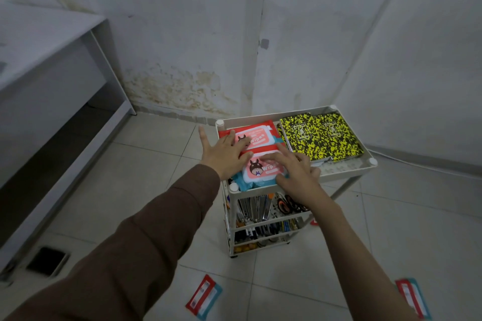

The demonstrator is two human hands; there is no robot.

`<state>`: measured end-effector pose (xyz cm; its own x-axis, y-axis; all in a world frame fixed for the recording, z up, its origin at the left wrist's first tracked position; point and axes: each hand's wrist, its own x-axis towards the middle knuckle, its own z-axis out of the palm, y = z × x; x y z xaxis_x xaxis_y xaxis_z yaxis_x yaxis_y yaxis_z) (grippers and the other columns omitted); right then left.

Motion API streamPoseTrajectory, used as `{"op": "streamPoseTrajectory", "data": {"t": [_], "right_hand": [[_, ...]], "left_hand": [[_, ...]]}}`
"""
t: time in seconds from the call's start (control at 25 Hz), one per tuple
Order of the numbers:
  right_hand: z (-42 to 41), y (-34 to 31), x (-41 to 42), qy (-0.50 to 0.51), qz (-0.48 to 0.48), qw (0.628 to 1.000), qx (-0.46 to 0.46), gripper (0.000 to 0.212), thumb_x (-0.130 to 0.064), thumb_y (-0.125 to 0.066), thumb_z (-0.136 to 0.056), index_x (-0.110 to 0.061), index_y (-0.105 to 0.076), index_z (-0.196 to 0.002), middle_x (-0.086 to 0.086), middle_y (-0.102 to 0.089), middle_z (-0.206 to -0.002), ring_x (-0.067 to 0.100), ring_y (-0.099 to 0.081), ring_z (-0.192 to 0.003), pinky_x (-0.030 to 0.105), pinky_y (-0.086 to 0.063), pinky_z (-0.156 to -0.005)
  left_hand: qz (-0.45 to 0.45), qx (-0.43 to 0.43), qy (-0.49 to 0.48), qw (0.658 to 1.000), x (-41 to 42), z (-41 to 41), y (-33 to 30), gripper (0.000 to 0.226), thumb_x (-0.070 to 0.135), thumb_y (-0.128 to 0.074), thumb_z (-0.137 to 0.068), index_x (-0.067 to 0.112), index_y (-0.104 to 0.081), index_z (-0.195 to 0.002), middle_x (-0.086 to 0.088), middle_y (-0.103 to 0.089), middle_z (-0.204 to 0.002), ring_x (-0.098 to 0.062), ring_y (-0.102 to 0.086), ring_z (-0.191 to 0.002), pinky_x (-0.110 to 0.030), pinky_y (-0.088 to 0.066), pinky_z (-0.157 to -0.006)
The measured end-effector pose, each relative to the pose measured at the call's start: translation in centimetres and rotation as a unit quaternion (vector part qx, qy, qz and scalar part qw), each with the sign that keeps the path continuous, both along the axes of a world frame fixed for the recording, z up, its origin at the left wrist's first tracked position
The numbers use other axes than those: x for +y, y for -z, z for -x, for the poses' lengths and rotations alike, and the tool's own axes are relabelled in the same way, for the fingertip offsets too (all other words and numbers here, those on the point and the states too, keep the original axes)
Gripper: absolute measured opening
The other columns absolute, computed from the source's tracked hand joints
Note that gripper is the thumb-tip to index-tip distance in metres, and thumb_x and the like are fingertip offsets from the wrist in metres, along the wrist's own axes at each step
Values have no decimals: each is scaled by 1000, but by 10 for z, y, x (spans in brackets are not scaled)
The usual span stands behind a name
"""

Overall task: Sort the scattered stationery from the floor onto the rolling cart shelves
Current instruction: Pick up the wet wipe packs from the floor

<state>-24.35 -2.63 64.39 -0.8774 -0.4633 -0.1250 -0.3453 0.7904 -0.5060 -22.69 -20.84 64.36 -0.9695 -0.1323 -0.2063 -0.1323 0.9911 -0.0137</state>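
Observation:
A white rolling cart [347, 170] stands on the tiled floor near the wall corner. Its top shelf holds two red-and-teal wipes packs, one at the back [257, 134] and one at the front [260, 171], beside two yellow-and-black speckled notebooks [322, 135]. My left hand [221, 154] lies flat with straight fingers across the left edges of both packs. My right hand [297, 173] rests with spread fingers on the front pack's right side. The lower shelves hold pens, scissors [289, 204] and other small stationery.
Two more red-and-teal packs lie on the floor, one at the lower middle [204, 297] and one at the lower right [412, 298]. A white desk [52, 41] stands at the left. A dark floor drain [48, 260] sits under it. Walls close in behind the cart.

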Motion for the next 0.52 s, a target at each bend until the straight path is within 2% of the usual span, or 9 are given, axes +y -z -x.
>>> {"op": "streamPoseTrajectory", "data": {"t": [0.08, 0.16, 0.28, 0.4, 0.52], "right_hand": [[-2, 0, 0, 3, 9, 1000, -2, 54, -6, -51, -81, -54, -51, -106, -22, -23, -150, 13, -20, -127, 31, -13, -85], [-4, 1, 0, 11, 11, 1000, 7, 53, -5, -50, -80, -53, -52, -102, -23, -27, -147, 12, -22, -123, 31, -13, -84], [-5, 3, 0, 15, 16, 999, 27, 48, -7, -50, -82, -49, -56, -103, -22, -31, -146, 12, -22, -125, 32, -14, -86], [-8, 6, 2, 18, 45, 997, 60, 32, -14, -51, -90, -41, -62, -103, -15, -37, -143, 15, -23, -127, 32, -14, -90], [-22, 7, 4, 26, 92, 991, 98, 20, -21, -51, -92, -34, -65, -100, -11, -44, -136, 12, -23, -125, 29, -12, -88]], "left_hand": [[-2, -29, -1, 1000, -4, 1, -2, 58, 60, -14, -94, 38, -5, -147, -6, -4, -158, -24, -9, -145, -68, 31, -87], [3, -61, 3, 998, -5, 3, -3, 61, 62, -14, -92, 38, 1, -147, -6, 1, -158, -25, -4, -145, -67, 34, -81], [-11, -82, -2, 997, -4, 4, -4, 62, 62, -16, -93, 38, 4, -147, -5, 7, -158, -24, 2, -145, -67, 33, -83], [-62, 10, -23, 998, 0, -8, -3, 60, 57, -25, -94, 32, -12, -147, -1, 0, -158, -19, 3, -145, -65, 29, -92], [-145, 149, -69, 976, 12, -35, 3, 47, 47, -30, -97, 30, -29, -140, 4, -13, -156, -13, -3, -144, -60, 25, -100]]}}
